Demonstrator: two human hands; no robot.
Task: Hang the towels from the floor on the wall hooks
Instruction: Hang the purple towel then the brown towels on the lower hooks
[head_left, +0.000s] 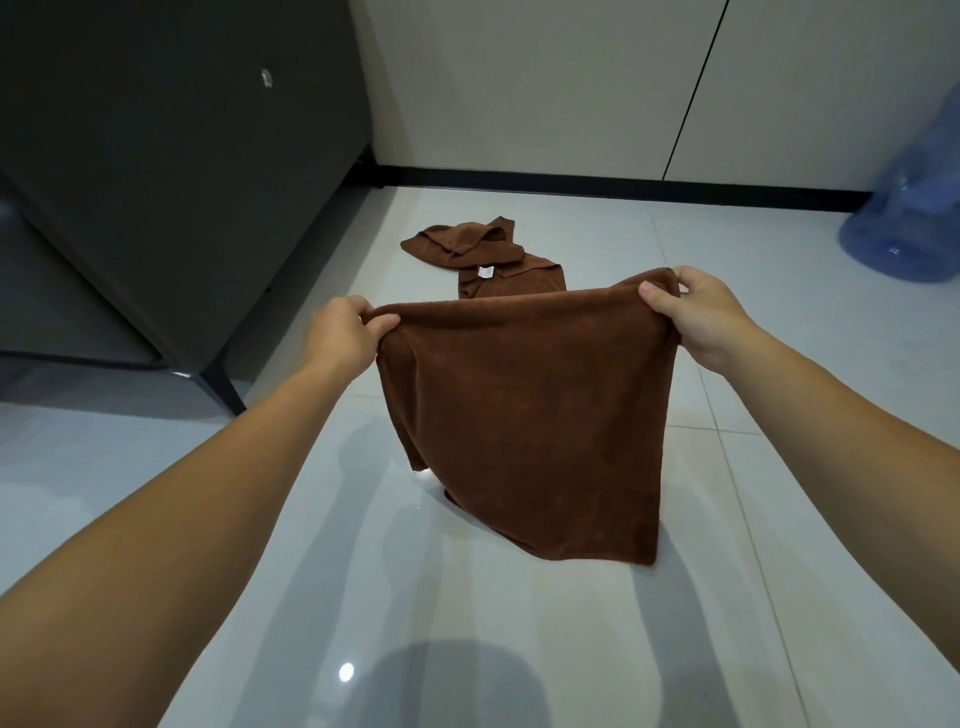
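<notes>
A brown towel hangs spread out in front of me, lifted off the floor. My left hand pinches its upper left corner and my right hand pinches its upper right corner, so the top edge is stretched between them. Behind it, a second brown towel lies crumpled on the pale floor tiles, with a small white label showing. No wall hooks are in view.
A dark cabinet on thin legs stands at the left. A blue water jug sits on the floor at the far right. A pale wall with a black skirting strip closes the back.
</notes>
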